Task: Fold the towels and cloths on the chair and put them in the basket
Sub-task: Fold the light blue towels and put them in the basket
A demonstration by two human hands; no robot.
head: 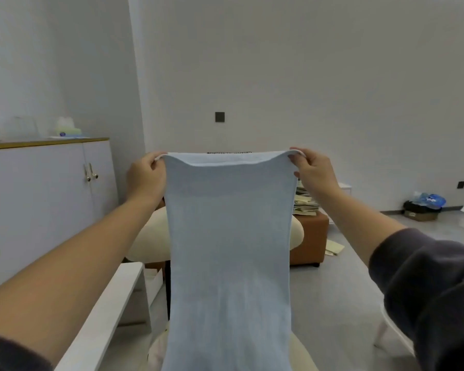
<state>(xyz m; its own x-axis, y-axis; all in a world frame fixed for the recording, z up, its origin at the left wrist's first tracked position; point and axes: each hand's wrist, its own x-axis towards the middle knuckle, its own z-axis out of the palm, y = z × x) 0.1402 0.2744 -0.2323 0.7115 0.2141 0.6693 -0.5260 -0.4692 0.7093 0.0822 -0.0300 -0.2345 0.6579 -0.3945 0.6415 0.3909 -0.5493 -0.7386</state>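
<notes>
- The left hand (145,175) is pinching the light blue towel (229,250) by its top corner, at 10 o'clock.
- The right hand (312,170) is pinching the opposite corner, at 2 o'clock.
- The towel is hanging stretched between them, partly covering the cream chair (297,232) behind it.

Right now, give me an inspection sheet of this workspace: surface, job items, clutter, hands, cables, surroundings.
Surface: cream chair, mostly hidden behind the light blue towel.
Job's things: light blue towel hangs unfolded, full length; basket not seen.
Clutter: paper stack on a brown box; blue bag on the grey floor.
Grippers: left hand and right hand each pinch a top corner.
Cables: nothing seen.
Surroundings: white cabinet, plain wall.
</notes>
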